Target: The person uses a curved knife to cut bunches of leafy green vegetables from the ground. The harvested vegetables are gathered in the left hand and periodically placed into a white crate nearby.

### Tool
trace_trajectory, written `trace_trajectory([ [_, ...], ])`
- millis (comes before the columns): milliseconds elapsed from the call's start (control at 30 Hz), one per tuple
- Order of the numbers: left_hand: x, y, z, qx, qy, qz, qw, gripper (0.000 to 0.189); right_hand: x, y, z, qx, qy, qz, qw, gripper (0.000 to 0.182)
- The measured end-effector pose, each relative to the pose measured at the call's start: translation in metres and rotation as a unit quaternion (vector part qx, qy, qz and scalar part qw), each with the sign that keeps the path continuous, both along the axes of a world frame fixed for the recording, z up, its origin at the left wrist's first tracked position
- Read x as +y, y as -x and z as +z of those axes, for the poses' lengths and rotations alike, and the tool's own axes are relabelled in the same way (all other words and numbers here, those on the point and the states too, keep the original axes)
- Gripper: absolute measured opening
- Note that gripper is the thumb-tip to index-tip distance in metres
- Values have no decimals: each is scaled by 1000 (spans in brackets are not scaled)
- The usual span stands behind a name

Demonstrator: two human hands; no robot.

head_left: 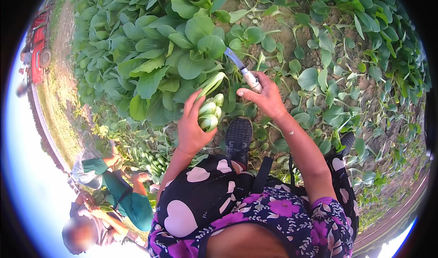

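Note:
My left hand (195, 124) holds several cut bok choy heads (210, 112), their pale bases clustered between thumb and fingers, with a bent green stalk (212, 83) over the fingertips. To the right, my right hand (267, 95) grips the light handle of a knife (251, 81). Its curved metal blade (234, 58) points up and left, its tip near the leaves of the standing bok choy plants (198, 35). The thumb of that hand is extended along the side facing my left hand. The two hands are apart. Leaves hide part of the plant stems.
Loose leaves (308, 78) lie on the soil to the right. My shoe (239, 140) is below the hands. Cut bok choy (150, 160) lies in a pile at lower left, near a co-worker (113, 196) holding greens. A red vehicle (38, 49) stands at the far left.

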State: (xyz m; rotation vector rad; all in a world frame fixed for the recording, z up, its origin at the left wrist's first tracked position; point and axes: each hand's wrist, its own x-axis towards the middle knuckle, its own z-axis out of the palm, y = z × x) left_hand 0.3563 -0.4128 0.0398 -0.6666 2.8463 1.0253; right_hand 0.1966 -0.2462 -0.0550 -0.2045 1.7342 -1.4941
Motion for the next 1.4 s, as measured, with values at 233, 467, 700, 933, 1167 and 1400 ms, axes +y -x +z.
trace_trajectory([
  [233, 4, -1, -8, 6, -18, -65, 998, 77, -48, -6, 19, -249, 68, -104, 961, 36],
  [467, -10, 8, 20, 198, -90, -18, 976, 75, 11, 61, 68, 26, 85, -142, 986, 35],
  [700, -35, 25, 21, 275, -327, 128, 895, 89, -32, 61, 186, 93, -36, 228, 968, 32],
  [933, -43, 53, 29, 382, -352, 181, 835, 134, -116, 28, 201, 62, 55, 136, 987, 35],
  [1167, -84, 48, 39, 453, -413, 194, 766, 129, -176, 13, 225, -13, 75, 140, 987, 32],
  [1400, -115, 40, 43, 446, -609, 200, 625, 96, -221, 14, 246, -38, 83, 246, 965, 29],
])
